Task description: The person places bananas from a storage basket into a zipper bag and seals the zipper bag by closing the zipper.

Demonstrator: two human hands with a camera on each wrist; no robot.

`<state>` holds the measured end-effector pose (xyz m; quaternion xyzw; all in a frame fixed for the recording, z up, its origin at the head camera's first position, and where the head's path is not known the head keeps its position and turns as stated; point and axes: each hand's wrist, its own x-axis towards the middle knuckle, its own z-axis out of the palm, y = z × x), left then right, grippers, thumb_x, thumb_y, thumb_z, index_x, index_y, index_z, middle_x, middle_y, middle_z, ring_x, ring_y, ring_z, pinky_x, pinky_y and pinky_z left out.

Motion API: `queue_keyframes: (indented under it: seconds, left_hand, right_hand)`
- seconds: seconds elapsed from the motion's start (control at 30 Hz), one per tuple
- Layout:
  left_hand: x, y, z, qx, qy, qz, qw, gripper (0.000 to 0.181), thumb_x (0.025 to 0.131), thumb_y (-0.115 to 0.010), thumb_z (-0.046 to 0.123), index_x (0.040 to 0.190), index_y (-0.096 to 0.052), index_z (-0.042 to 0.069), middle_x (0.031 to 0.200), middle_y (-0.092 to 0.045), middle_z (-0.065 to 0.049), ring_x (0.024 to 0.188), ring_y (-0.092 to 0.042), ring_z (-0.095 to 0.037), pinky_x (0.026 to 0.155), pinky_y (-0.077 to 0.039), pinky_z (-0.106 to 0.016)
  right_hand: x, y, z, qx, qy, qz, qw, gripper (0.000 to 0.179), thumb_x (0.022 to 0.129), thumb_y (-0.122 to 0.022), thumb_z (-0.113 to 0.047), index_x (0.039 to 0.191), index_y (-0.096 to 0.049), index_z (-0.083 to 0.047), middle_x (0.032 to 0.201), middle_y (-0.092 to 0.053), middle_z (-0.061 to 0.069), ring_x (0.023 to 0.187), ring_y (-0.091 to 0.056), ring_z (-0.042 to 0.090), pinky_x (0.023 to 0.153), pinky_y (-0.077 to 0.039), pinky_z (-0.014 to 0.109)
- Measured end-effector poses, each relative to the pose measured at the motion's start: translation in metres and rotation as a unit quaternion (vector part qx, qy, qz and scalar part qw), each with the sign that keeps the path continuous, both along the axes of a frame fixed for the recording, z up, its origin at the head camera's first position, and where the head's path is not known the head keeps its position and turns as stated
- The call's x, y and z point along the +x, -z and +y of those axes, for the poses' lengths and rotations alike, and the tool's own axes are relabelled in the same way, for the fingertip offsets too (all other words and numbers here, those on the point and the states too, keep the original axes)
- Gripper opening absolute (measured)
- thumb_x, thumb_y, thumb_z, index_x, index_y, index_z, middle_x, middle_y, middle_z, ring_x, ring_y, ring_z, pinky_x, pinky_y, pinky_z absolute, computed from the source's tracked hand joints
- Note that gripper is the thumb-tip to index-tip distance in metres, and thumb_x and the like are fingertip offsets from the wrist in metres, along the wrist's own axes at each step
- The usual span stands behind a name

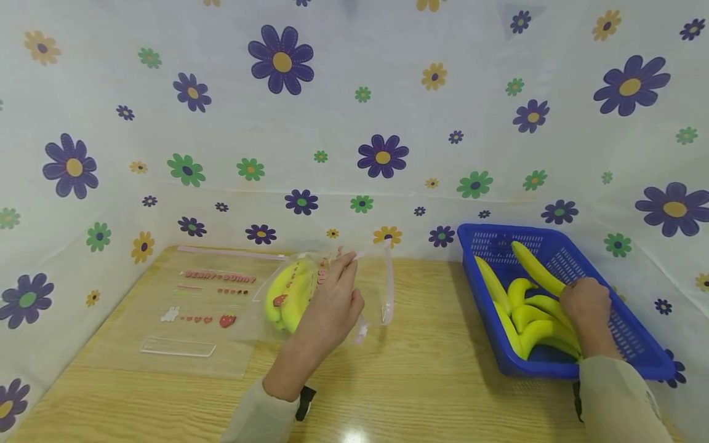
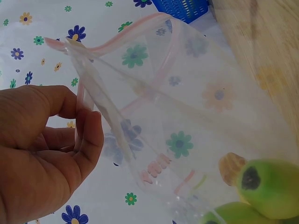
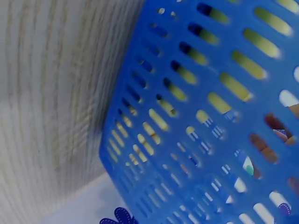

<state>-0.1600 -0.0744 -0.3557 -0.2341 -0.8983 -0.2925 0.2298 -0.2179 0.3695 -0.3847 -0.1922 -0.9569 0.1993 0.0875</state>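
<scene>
My left hand (image 1: 331,301) pinches the edge of a clear zip bag (image 1: 373,286) with a pink seal. In the left wrist view, the bag (image 2: 154,79) spreads out from the thumb and fingers, its mouth gaping. Inside it lie yellow bananas (image 1: 287,292) with greenish ends. Over at the right, my right hand (image 1: 588,314) grips one end of a banana (image 1: 536,269) that slants up above several others (image 1: 528,317) in a blue plastic basket (image 1: 537,369). The slotted basket wall (image 3: 187,140) fills most of the right wrist view and hides most of that hand.
Another clear zip bag (image 1: 213,298), printed with pink lettering and strawberries, lies flat on the wooden table (image 1: 421,369) at the left, partly under the filled bag. A white flower-patterned sheet (image 1: 343,123) stands behind the table and along both sides.
</scene>
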Motion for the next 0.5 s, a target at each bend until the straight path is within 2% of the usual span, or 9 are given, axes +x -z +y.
queue_keyframes:
  seconds: [0.1,0.17,0.2,0.27,0.33,0.4,0.43,0.5]
  left_hand:
    - [0.0,0.0,0.0,0.004,0.0,-0.005,1.0,0.047,0.089,-0.061,-0.006,0.134,-0.05,-0.017,0.143,-0.047,-0.026,0.133,-0.049,-0.038,0.102,-0.047,-0.041]
    - [0.0,-0.001,0.0,0.007,0.0,-0.009,0.9999,0.048,0.089,-0.06,-0.006,0.134,-0.049,-0.017,0.144,-0.046,-0.026,0.134,-0.048,-0.037,0.103,-0.047,-0.041]
    - [0.0,-0.001,0.0,0.008,-0.001,-0.01,0.9999,0.048,0.089,-0.06,-0.006,0.135,-0.049,-0.016,0.144,-0.046,-0.026,0.134,-0.047,-0.037,0.103,-0.046,-0.041]
    - [0.0,-0.002,0.0,0.011,-0.001,-0.015,0.9998,0.048,0.089,-0.06,-0.006,0.135,-0.049,-0.016,0.145,-0.045,-0.026,0.136,-0.045,-0.037,0.104,-0.045,-0.041]
    - [-0.001,-0.002,-0.001,0.011,-0.001,-0.015,0.9998,0.048,0.09,-0.06,-0.006,0.135,-0.048,-0.016,0.145,-0.045,-0.026,0.137,-0.044,-0.038,0.104,-0.044,-0.041]
    - [-0.001,-0.003,-0.001,0.012,-0.002,-0.018,0.9998,0.049,0.09,-0.059,-0.006,0.136,-0.048,-0.016,0.145,-0.045,-0.026,0.138,-0.043,-0.037,0.105,-0.043,-0.041]
    - [-0.001,-0.002,-0.001,0.013,-0.002,-0.019,0.9997,0.049,0.09,-0.059,-0.005,0.136,-0.048,-0.016,0.146,-0.044,-0.026,0.138,-0.042,-0.038,0.106,-0.043,-0.042]
    - [0.0,-0.002,-0.001,0.015,-0.005,-0.024,0.9996,0.049,0.09,-0.059,-0.005,0.137,-0.048,-0.015,0.147,-0.044,-0.025,0.14,-0.04,-0.038,0.107,-0.041,-0.042]
  right_hand:
    - [0.001,-0.001,-0.005,-0.006,-0.025,0.031,0.9992,0.04,0.095,-0.038,-0.008,0.056,-0.036,-0.008,0.052,-0.03,0.002,0.052,-0.035,0.022,0.054,-0.035,0.037]
    - [0.001,-0.004,-0.009,-0.008,-0.042,0.055,0.9976,0.043,0.098,-0.04,-0.01,0.055,-0.036,-0.009,0.05,-0.027,-0.001,0.049,-0.029,0.017,0.051,-0.031,0.034]
    - [0.001,-0.006,-0.011,-0.01,-0.049,0.062,0.9968,0.044,0.099,-0.041,-0.011,0.055,-0.039,-0.008,0.049,-0.031,-0.001,0.048,-0.03,0.017,0.051,-0.031,0.034]
    - [0.001,-0.012,-0.016,-0.03,-0.058,0.067,0.9956,0.045,0.102,-0.041,-0.014,0.061,-0.051,0.003,0.049,-0.044,0.001,0.049,-0.042,0.021,0.053,-0.04,0.04]
    - [0.001,-0.017,-0.02,-0.051,-0.065,0.065,0.9945,0.045,0.104,-0.041,-0.017,0.078,-0.062,0.012,0.055,-0.058,0.008,0.056,-0.056,0.027,0.063,-0.049,0.049]
    - [0.002,-0.022,-0.026,-0.088,-0.071,0.06,0.9918,0.046,0.106,-0.04,-0.02,0.103,-0.065,0.017,0.071,-0.069,0.015,0.067,-0.067,0.028,0.076,-0.054,0.055]
    - [0.003,-0.024,-0.029,-0.11,-0.073,0.057,0.9896,0.047,0.106,-0.039,-0.022,0.114,-0.062,0.019,0.078,-0.071,0.018,0.07,-0.07,0.025,0.08,-0.055,0.054]
    - [0.005,-0.028,-0.036,-0.147,-0.07,0.058,0.9849,0.052,0.107,-0.038,-0.025,0.125,-0.055,0.02,0.09,-0.072,0.023,0.069,-0.072,0.017,0.077,-0.059,0.043]
